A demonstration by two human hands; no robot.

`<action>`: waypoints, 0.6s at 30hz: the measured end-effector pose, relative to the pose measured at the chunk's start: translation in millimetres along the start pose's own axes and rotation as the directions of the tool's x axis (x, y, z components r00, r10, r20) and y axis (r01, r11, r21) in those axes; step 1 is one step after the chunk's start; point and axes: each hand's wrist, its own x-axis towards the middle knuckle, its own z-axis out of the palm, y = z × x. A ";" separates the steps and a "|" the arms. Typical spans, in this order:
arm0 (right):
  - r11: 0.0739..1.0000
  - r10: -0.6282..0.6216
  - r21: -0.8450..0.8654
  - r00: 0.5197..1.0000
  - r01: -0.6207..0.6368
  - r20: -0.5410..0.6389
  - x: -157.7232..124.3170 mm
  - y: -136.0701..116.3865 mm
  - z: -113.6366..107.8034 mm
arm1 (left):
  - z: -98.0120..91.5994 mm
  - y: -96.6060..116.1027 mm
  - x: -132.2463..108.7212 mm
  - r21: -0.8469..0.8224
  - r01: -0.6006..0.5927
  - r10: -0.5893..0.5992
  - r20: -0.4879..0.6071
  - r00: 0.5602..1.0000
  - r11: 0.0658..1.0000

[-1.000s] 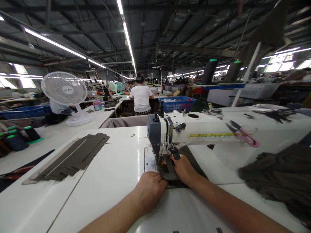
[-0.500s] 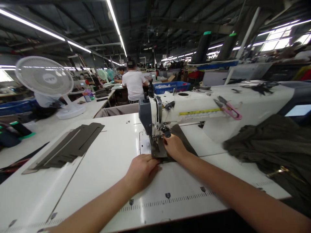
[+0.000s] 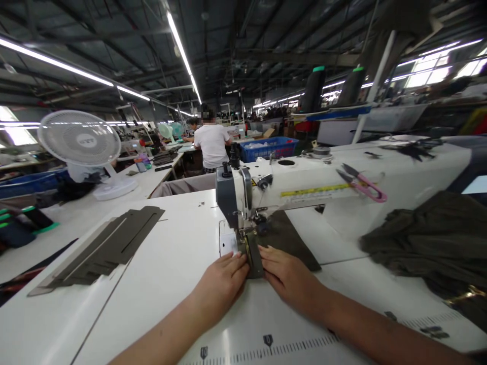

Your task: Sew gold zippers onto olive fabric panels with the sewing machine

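Note:
A dark olive fabric piece [image 3: 294, 241] lies on the sewing machine [image 3: 243, 203] bed, its front strip under the presser foot. A thin gold-coloured line runs along that strip near the needle; I cannot tell what it is. My left hand [image 3: 224, 279] rests flat at the strip's left edge, fingers stretched forward. On the other side, my right hand [image 3: 291, 279] lies with extended fingertips touching the strip's right edge. Both hands are open, just in front of the needle area, and the strip's near end shows between them.
Stacked olive fabric pieces [image 3: 110, 243] lie to the left. Pink-handled scissors [image 3: 363, 182] rest against the machine arm. Bunched dark cloth [image 3: 414, 243] covers the right side. A white fan [image 3: 81, 142] stands on the neighbouring table, and a person [image 3: 212, 144] in white is beyond.
My right hand has come back from beside the presser foot toward me and now lies flat. The gold-coloured line now shows on the fabric. The view has shifted slightly.

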 end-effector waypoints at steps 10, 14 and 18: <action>0.999 0.026 -0.027 1.000 -0.026 0.006 4.7 3.9 0.8 | 0.4 -2.6 8.2 0.107 -0.059 0.058 0.007 0.998 0.993; 1.000 0.020 -0.004 1.000 -0.020 -0.005 10.5 8.9 0.0 | -0.3 -8.1 14.1 0.088 -0.038 0.037 0.006 0.999 0.995; 1.000 0.019 0.007 1.000 -0.019 -0.019 15.1 16.1 1.9 | 2.9 -13.7 18.0 0.034 -0.016 0.017 -0.032 0.999 0.999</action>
